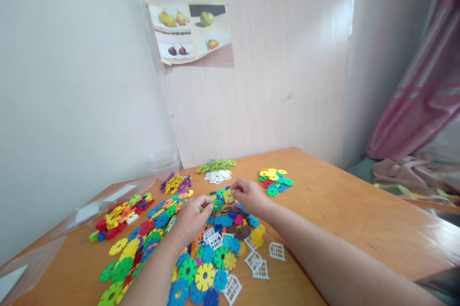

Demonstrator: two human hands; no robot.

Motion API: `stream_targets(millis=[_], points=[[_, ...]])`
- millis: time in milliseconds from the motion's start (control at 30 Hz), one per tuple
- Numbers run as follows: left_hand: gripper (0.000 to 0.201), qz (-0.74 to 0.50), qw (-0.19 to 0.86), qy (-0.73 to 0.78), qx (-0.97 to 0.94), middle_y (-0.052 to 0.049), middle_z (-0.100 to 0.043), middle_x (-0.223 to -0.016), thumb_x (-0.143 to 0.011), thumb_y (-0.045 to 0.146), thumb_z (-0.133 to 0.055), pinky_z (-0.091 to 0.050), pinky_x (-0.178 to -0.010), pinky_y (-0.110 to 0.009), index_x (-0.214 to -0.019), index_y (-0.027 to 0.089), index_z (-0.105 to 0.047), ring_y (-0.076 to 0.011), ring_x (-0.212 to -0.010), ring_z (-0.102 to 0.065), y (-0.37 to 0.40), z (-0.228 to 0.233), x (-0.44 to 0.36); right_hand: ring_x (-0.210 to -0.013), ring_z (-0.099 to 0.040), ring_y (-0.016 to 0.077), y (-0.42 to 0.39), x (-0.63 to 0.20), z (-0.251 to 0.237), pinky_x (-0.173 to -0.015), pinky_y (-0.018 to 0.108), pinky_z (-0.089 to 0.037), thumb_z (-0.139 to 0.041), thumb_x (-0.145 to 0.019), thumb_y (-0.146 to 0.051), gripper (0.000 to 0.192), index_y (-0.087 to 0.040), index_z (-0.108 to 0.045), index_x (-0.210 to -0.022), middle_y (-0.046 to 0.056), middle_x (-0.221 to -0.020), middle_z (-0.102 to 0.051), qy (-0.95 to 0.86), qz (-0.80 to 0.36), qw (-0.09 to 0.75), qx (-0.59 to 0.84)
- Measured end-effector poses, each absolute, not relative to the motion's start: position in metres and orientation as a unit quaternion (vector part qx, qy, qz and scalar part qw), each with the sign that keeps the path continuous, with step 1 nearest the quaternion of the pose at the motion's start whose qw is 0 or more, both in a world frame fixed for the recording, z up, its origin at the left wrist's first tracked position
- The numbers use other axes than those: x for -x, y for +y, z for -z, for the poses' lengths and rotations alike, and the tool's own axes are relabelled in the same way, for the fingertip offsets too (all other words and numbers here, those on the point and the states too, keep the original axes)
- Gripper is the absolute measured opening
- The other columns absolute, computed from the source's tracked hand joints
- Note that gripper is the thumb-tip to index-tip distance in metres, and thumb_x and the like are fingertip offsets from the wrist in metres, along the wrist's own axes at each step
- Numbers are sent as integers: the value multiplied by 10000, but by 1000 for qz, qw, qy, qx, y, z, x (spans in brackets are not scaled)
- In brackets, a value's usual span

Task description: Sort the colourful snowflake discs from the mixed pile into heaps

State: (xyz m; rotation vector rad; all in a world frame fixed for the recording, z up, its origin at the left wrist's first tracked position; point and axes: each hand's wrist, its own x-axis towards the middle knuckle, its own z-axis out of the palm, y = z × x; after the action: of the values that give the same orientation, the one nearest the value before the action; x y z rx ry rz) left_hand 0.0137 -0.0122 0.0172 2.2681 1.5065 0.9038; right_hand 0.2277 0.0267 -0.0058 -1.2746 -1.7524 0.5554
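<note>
- Your left grip (192,219) has thumb and fingertips nearly together; your right grip (250,196) is curled, fingertips down. Whether either has hold of a piece, I cannot tell.
- Desk (323,220): under both grips; flat pieces probably slide on it.
- Pile of notched discs (207,253): below and between your grips; likely light, stiff plastic, so take rims.
- White lattice pieces (254,262): nearer you than your right grip; thin bars look fragile, so hold the frame.
- Yellow disc (228,196): just beside your right fingertips; pinch its edge.
</note>
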Motion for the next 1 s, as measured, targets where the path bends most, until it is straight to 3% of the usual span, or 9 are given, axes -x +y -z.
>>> stream_targets(millis=[167,300,400,600,800,900,1000], points=[[247,-323,151,527,-772,-9,-699,-856,-866,403,-504,-462,-755,-285,-888,209,-655,-198,-839,-645,-9,-16,-12,-751,-631,147,41,-279,-11,-635,225,-460,-554,-895,-225,132,-172,-675,-890,25,-813,-689,-619,-143,399,661],[258,-325,156,529,-769,-18,-705,-870,-857,413,-515,-477,-752,-290,-913,207,-659,-206,-849,-657,-9,-16,-13,-981,-623,203,40,-313,-13,-834,367,-536,-564,-945,-337,274,-173,-619,-1157,78,-1167,-625,-575,-121,364,723],[270,-324,161,530,-767,-22,-713,-884,-853,411,-518,-489,-759,-299,-940,205,-670,-209,-858,-664,-9,-16,-14,-1052,-602,220,36,-326,-14,-879,409,-529,-572,-943,-346,321,-188,-586,-1222,86,-1248,-581,-566,-112,364,731],[311,-325,148,544,-759,-29,-731,-936,-845,420,-509,-502,-818,-330,-992,214,-690,-224,-909,-672,-10,-18,-14,-1022,-611,206,36,-321,-21,-865,401,-532,-562,-948,-343,310,-182,-589,-1212,93,-1226,-593,-578,-109,366,721],[306,-329,147,538,-762,-40,-735,-1005,-836,402,-533,-510,-868,-353,-1030,227,-693,-234,-960,-668,-16,-19,-21,-738,-622,138,20,-276,-20,-632,220,-410,-518,-926,-345,233,-207,-699,-876,19,-790,-701,-688,-119,400,594],[269,-328,143,516,-778,-29,-734,-1005,-852,393,-528,-510,-866,-342,-999,243,-696,-225,-959,-666,-18,-19,-25,-666,-605,130,1,-249,-15,-556,210,-360,-567,-883,-451,276,-238,-699,-1001,-1,-759,-696,-764,-176,394,480],[249,-328,146,496,-791,-21,-735,-989,-857,378,-537,-512,-849,-328,-993,251,-703,-217,-947,-667,-20,-18,-28,-643,-591,123,-13,-230,-7,-528,203,-338,-605,-854,-422,274,-257,-690,-1056,-17,-757,-685,-801,-202,370,425]])
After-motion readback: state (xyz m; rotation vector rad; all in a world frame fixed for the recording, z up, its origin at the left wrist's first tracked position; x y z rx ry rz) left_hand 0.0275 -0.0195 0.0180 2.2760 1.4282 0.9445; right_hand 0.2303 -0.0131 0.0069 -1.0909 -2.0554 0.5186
